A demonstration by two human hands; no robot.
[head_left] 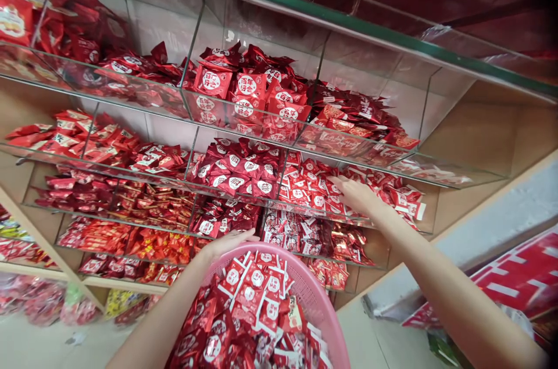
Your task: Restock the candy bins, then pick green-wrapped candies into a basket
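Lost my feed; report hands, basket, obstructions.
Left hand at rim of pink basket. Right hand at shelved red packets. Basket heaped with packets. Possible obstruction: glass shelf fronts.

Pink basket (311,293): perforated plastic, slight sheen. Packets (250,293) inside its rim: glossy, crinkled film. From here, front-edge shelf panels (148,90) look clear, smooth, shiny; right-end side boards (475,125) wood-look, fairly matt.
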